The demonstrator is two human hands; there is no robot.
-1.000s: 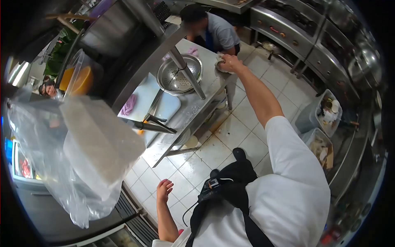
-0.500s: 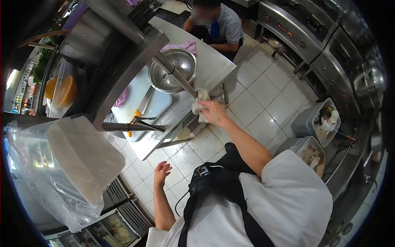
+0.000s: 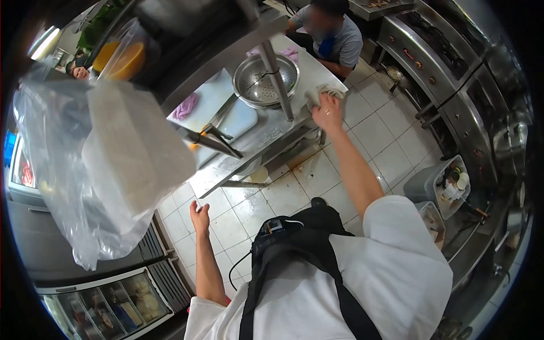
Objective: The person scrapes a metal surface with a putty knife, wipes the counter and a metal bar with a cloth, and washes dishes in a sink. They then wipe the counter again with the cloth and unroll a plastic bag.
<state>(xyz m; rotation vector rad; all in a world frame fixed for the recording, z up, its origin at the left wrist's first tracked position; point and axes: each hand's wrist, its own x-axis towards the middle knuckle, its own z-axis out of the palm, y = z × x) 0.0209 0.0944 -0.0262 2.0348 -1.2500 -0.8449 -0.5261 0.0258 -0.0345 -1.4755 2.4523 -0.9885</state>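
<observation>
Cloth under right hand on steel table, apparently gripped, contact partly hidden; left hand open.

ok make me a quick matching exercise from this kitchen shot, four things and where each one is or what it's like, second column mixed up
Column 1
1. right hand
2. left hand
3. colander
4. cutting board

Column 2
a. metal, full of holes
b. pale, with a knife on it
c. on a pale cloth near the table corner
d. seen against floor tiles

Pairs: 1-c, 2-d, 3-a, 4-b
</observation>
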